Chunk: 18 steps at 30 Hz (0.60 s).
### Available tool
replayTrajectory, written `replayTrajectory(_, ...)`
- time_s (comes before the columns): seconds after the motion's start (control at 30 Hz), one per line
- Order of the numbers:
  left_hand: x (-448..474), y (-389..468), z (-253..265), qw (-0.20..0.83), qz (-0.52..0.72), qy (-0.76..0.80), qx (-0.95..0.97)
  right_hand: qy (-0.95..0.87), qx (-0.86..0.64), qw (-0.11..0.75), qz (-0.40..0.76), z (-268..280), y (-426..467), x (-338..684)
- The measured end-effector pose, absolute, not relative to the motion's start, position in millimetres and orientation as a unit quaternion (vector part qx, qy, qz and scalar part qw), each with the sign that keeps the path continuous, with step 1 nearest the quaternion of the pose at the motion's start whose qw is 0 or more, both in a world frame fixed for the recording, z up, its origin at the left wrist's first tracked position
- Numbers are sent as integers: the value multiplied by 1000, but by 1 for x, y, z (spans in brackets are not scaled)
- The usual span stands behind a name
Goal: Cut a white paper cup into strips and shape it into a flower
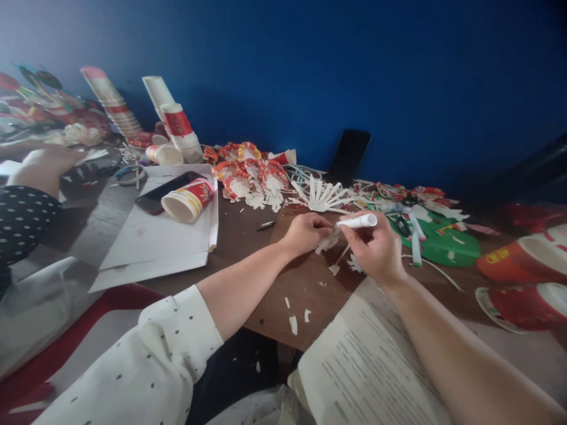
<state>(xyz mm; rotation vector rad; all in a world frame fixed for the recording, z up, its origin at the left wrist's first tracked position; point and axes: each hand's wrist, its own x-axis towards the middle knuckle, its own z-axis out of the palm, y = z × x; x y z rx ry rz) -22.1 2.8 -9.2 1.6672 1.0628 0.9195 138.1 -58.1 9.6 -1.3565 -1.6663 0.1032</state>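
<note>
My right hand (pixel 376 247) is closed around a white marker-like tube (pixel 361 221), its far end pointing left toward my other hand. My left hand (pixel 306 233) pinches a small white paper cutout (pixel 328 242) against or just above the brown table; the fingertips partly cover it. The tube's tip is close to the cutout, but whether they touch I cannot tell. Just beyond the hands lies a cup cut into fanned white strips (pixel 321 198). Below my right hand are a jagged paper piece (pixel 354 264) and a thin strip with a wider end (pixel 335 270).
Red-and-white paper cut-outs (pixel 252 171) are heaped at the back. A dark phone (pixel 349 154) leans against the blue wall. Left stand stacked cups (pixel 179 133) and a white box (pixel 155 236). A green disc (pixel 452 245) and red cups (pixel 518 304) lie right. A co-worker's hand (pixel 44 162) works far left.
</note>
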Motion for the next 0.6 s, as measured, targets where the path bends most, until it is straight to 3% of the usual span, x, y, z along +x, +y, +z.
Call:
replayTrajectory(0.17,-22,1,-7,480,371,435,665,-665,-585,460,54,12,-59,138)
replayTrajectory(0.37,-22,-1,-4,498,362,445,650,-629,-564,534,43,18,-59,134)
replayTrajectory(0.6,-22,3,-9,481,378,425,667,-675,-565,475,16,8,-57,136)
